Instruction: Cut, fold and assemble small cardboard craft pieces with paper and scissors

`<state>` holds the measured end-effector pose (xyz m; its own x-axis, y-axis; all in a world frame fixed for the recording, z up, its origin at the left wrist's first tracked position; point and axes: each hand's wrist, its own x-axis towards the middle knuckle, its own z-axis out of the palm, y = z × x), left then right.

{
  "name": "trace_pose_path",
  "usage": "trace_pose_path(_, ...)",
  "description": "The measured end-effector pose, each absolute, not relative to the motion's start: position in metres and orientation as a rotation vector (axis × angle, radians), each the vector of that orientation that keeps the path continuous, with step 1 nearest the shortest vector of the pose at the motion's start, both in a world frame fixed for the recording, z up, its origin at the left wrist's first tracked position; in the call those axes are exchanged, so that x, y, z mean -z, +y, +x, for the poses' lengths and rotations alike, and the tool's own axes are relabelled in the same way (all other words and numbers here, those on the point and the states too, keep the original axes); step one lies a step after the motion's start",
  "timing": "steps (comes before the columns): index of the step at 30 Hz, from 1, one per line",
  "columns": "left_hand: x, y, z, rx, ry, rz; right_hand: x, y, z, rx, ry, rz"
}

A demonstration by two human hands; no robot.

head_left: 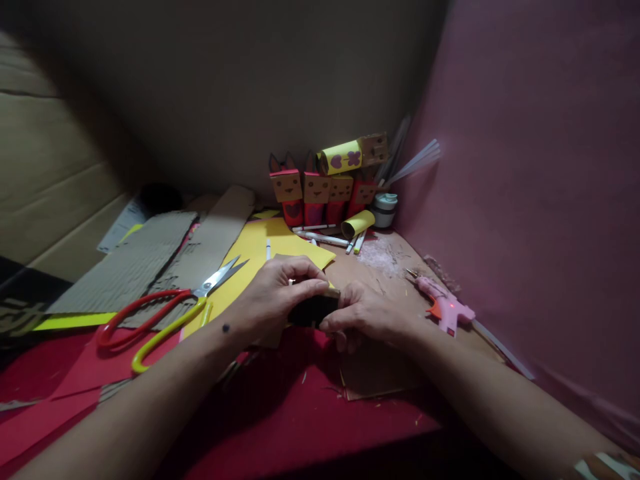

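With forearms [475, 387] nearest, grasping a small black piece [314, 311]: pinched along its top edge by the left fingers [311, 288], clasped at its right end by the right fingers [344, 317], between the two, over the red worktop [280, 400].

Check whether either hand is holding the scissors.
No: the scissors lie off to the left, while the left hand and right hand both hold a small dark piece.

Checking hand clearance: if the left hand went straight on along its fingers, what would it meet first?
Beyond the black piece it holds, most likely the right hand, close in front of the left hand; the depth between them is unclear.
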<state>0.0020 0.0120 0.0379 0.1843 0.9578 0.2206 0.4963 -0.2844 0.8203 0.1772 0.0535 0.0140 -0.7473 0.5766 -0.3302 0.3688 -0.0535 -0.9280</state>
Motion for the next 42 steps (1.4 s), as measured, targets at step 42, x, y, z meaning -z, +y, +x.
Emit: trace_pose_path(42, -0.033, 0.029, -0.022, -0.844, 1.078, 1.58, -0.006, 0.067, 0.177, -2.026, -1.374, -0.52)
